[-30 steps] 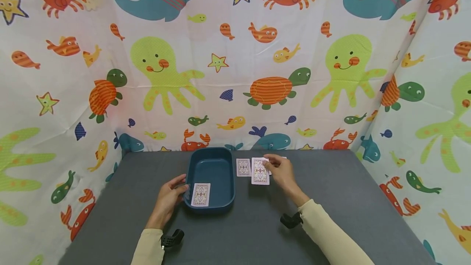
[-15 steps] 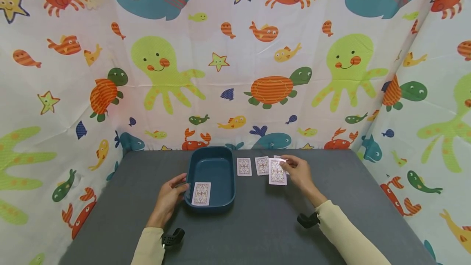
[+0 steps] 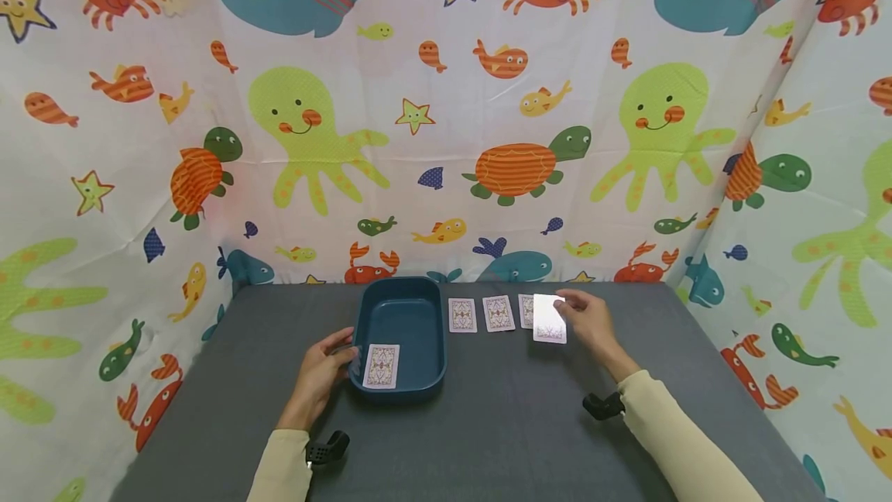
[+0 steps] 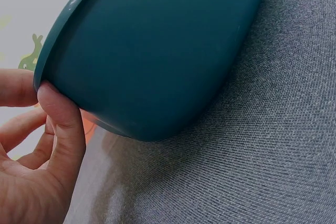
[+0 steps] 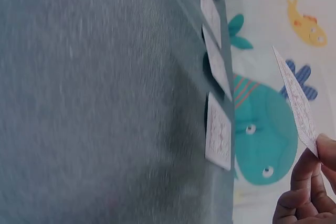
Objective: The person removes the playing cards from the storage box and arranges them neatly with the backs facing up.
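1. Above the surface (image 3: 488, 440), the right hand (image 3: 591, 324) pinches a card (image 3: 549, 325) near one corner, perhaps leaving most of it uncovered.
2. The left hand (image 3: 320, 370) pinches the tray (image 3: 407, 324) by its rim, probably for steadiness.

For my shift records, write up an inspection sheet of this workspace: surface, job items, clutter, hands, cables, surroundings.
Surface: grey, fabric-textured table.
Job items: blue tray, one card inside; three cards in a row to its right; a held card.
Clutter: nothing seen.
Hands: left hand grips the tray's rim; right hand pinches the held card above the table.
Cables: nothing seen.
Surroundings: sea-creature-print curtain behind and at both sides.
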The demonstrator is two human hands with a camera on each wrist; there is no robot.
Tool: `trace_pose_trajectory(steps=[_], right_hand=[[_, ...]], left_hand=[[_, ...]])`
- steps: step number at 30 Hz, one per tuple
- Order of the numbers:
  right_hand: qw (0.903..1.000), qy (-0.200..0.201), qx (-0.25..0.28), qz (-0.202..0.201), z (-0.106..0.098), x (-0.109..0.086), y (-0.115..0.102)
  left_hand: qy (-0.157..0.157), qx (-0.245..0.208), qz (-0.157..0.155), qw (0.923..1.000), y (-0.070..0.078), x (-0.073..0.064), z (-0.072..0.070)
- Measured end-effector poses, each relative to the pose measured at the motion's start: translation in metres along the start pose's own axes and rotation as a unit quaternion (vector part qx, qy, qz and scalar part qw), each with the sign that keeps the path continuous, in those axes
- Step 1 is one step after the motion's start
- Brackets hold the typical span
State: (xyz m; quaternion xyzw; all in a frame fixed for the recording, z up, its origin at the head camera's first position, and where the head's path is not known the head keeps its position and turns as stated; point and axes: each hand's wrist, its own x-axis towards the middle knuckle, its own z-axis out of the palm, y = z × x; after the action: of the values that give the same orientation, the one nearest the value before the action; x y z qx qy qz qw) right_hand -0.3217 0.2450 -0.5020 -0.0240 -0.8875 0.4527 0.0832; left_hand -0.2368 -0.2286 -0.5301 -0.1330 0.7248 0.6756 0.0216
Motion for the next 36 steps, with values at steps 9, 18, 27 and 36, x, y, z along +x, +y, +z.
trace_pose_trajectory(steps=[9, 18, 27, 36], right_hand=[[0.9996, -0.02, -0.015, 0.011, -0.01, 0.019, 0.02], [0.9981, -0.047, -0.005, 0.039, -0.017, 0.034, 0.036], [0.9964, -0.053, -0.006, 0.066, -0.019, 0.044, 0.046], [0.9964, -0.052, -0.021, 0.063, -0.016, 0.055, 0.051]], left_hand=[[0.003, 0.003, -0.003, 1.0, 0.001, 0.0, 0.0], [0.007, 0.006, -0.011, 0.9999, -0.001, 0.0, -0.001], [0.003, 0.004, -0.007, 1.0, 0.001, 0.0, 0.001], [0.006, 0.006, -0.009, 0.9999, 0.001, 0.0, 0.0]])
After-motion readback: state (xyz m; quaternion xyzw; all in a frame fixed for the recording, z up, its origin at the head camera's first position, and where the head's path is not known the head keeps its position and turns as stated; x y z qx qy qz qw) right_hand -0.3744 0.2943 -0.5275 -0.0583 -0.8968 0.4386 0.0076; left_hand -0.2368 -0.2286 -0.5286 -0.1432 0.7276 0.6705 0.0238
